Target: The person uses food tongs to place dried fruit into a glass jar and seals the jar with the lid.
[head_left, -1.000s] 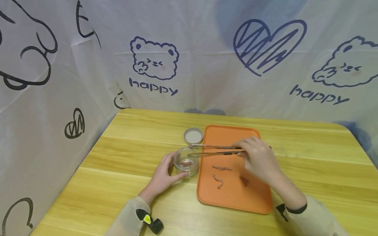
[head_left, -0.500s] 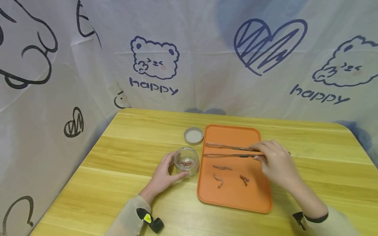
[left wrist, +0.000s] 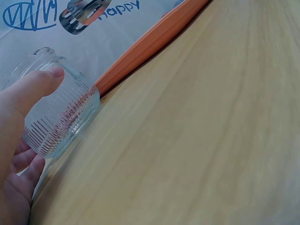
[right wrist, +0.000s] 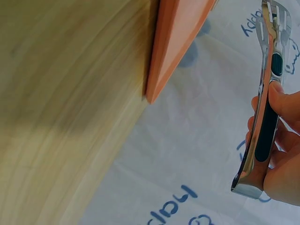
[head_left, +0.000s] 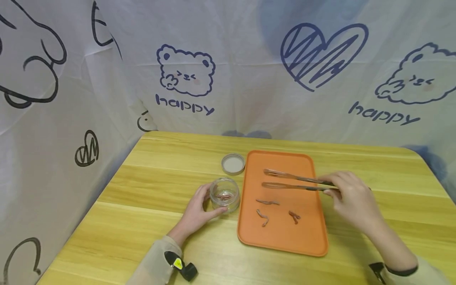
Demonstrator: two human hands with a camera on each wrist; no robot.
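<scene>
My left hand holds a clear glass jar steady on the table, thumb on the near side and fingers round the far side. The jar has no lid on, and a few reddish-brown strands lie at its bottom. In my right hand is a pair of metal tongs with dark grips. Their arms stand apart with nothing between them, over the orange tray. Thin brown worm-like pieces lie on that tray: one straight, one bent, and a darker clump.
A round lid lies behind the jar, by the tray's left edge. The wooden table has a cloth wall with drawings behind it and another on the left. Each forearm wears a strapped camera.
The right hand has drawn the tongs rightward, from over the jar's mouth to above the tray and its right edge. The left hand and the jar have stayed in place.
</scene>
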